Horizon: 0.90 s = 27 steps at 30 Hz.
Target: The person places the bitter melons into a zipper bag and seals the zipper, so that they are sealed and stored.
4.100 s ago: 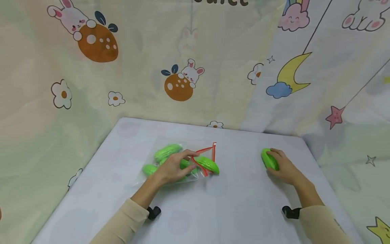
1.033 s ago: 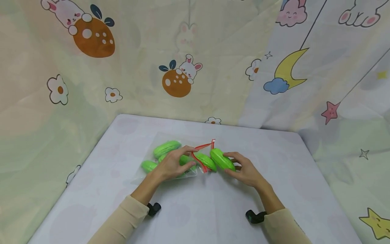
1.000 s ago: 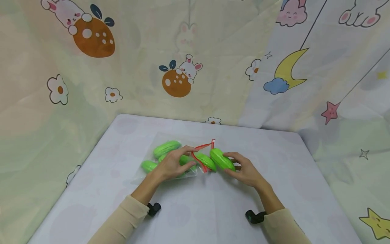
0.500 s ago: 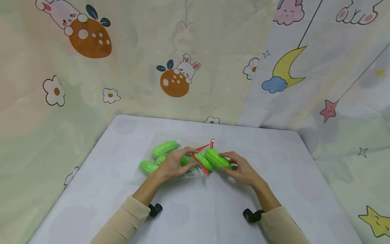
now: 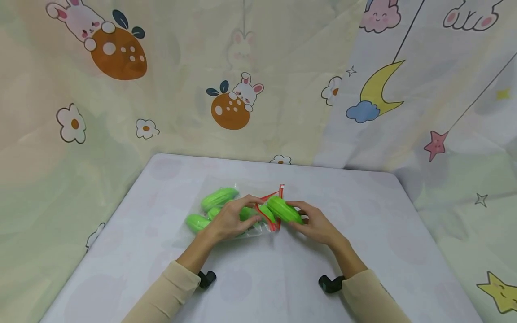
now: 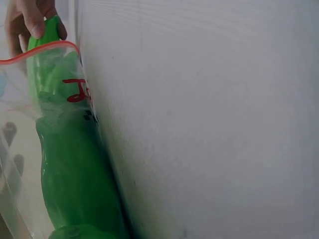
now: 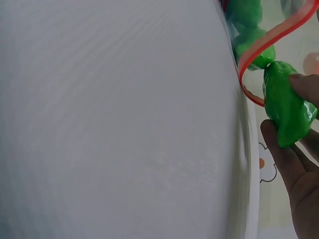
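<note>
My left hand (image 5: pixel 232 220) holds the clear zip bag (image 5: pixel 258 232) by its red-edged mouth, thumb and fingertips at the rim. Several bright green, ridged bitter melons (image 5: pixel 219 198) lie inside, some partly covered by that hand. My right hand (image 5: pixel 317 223) grips another bitter melon (image 5: pixel 284 210) by its near end, its far end at the bag's mouth. One more bitter melon (image 5: pixel 266 212) sits just inside the opening, partly behind the held one. In the right wrist view, thumb and fingers pinch the held bitter melon (image 7: pixel 286 99) beside the red strip (image 7: pixel 274 37).
The bag lies on a white table (image 5: pixel 169 179) left of its middle. Behind stands a cartoon-printed cloth (image 5: pixel 291 89). Black wrist devices (image 5: pixel 330 284) show at both beige sleeves (image 5: pixel 371 296). In the left wrist view, red and black print marks the bag's side.
My right hand picked up the bitter melon at the right and brought it left to the bag's mouth. The one in the opening went deeper. My left hand stayed at the rim.
</note>
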Each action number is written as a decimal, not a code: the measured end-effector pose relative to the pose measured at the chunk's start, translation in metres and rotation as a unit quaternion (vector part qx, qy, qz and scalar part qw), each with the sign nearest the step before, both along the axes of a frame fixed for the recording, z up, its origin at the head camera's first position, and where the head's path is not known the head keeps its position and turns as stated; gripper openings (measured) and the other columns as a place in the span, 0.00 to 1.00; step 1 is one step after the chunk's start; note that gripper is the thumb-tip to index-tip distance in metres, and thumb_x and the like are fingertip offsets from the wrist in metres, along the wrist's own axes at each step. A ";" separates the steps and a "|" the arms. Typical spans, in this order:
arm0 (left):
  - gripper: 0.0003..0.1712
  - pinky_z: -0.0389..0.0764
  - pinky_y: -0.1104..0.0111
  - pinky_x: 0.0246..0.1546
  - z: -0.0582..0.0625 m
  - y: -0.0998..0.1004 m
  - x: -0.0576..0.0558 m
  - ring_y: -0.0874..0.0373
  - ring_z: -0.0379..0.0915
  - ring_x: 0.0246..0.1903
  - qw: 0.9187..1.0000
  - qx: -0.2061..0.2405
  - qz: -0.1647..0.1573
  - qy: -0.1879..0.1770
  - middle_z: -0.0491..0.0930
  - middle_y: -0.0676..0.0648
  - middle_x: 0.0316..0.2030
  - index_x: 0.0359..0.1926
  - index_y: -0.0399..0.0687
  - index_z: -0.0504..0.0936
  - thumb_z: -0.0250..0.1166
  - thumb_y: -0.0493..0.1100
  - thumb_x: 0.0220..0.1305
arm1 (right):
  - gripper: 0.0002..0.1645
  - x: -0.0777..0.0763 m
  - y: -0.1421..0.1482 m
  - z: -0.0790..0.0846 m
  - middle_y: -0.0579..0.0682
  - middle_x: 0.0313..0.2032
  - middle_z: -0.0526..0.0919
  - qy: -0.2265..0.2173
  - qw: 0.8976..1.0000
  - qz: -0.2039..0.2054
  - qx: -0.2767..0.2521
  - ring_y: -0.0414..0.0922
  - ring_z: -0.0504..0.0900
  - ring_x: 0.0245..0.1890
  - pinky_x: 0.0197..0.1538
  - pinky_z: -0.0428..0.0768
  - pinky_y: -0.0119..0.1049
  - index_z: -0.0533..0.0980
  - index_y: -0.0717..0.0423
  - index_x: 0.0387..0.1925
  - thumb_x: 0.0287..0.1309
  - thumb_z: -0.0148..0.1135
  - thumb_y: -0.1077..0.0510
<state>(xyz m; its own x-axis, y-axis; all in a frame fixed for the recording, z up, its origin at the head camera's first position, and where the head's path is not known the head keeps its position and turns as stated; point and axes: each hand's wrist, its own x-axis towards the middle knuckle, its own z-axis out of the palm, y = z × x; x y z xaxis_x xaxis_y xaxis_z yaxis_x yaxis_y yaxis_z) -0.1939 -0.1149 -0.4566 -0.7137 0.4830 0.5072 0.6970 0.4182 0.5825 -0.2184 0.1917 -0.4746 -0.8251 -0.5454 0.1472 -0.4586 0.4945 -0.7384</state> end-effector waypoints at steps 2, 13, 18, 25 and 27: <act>0.24 0.82 0.55 0.55 0.000 0.000 0.000 0.53 0.85 0.50 1.000 0.002 0.001 -0.001 0.85 0.47 0.56 0.61 0.46 0.79 0.73 0.42 0.66 | 0.35 0.000 -0.002 0.000 0.52 0.64 0.78 -0.005 1.000 0.000 -0.003 0.52 0.83 0.54 0.52 0.86 0.45 0.71 0.46 0.69 0.62 0.73 0.60; 0.25 0.82 0.56 0.55 0.001 0.001 0.000 0.54 0.84 0.51 1.000 0.004 0.004 0.007 0.84 0.47 0.56 0.62 0.47 0.78 0.73 0.41 0.65 | 0.33 -0.002 -0.006 -0.002 0.47 0.57 0.78 -0.023 0.999 0.000 -0.029 0.51 0.83 0.54 0.53 0.85 0.42 0.76 0.44 0.64 0.58 0.76 0.60; 0.25 0.82 0.57 0.56 -0.001 0.003 -0.001 0.53 0.84 0.53 1.000 0.011 0.000 0.012 0.84 0.49 0.57 0.61 0.45 0.78 0.73 0.41 0.65 | 0.34 -0.003 -0.007 -0.005 0.48 0.56 0.80 -0.025 0.999 0.004 -0.044 0.51 0.84 0.53 0.53 0.85 0.41 0.76 0.47 0.64 0.57 0.77 0.60; 0.25 0.81 0.59 0.58 -0.002 0.005 -0.003 0.53 0.82 0.55 1.000 0.010 -0.010 0.017 0.84 0.47 0.56 0.61 0.45 0.78 0.73 0.43 0.65 | 0.37 -0.003 -0.010 -0.006 0.54 0.59 0.78 -0.033 0.998 0.014 -0.058 0.57 0.82 0.56 0.55 0.85 0.47 0.74 0.53 0.68 0.57 0.74 0.67; 0.25 0.81 0.59 0.57 -0.002 0.005 -0.004 0.50 0.83 0.54 1.000 0.013 -0.016 0.017 0.85 0.46 0.55 0.60 0.44 0.78 0.73 0.43 0.65 | 0.37 -0.004 -0.011 -0.006 0.55 0.60 0.79 -0.030 0.998 0.008 -0.057 0.57 0.82 0.56 0.55 0.84 0.46 0.73 0.54 0.68 0.57 0.74 0.67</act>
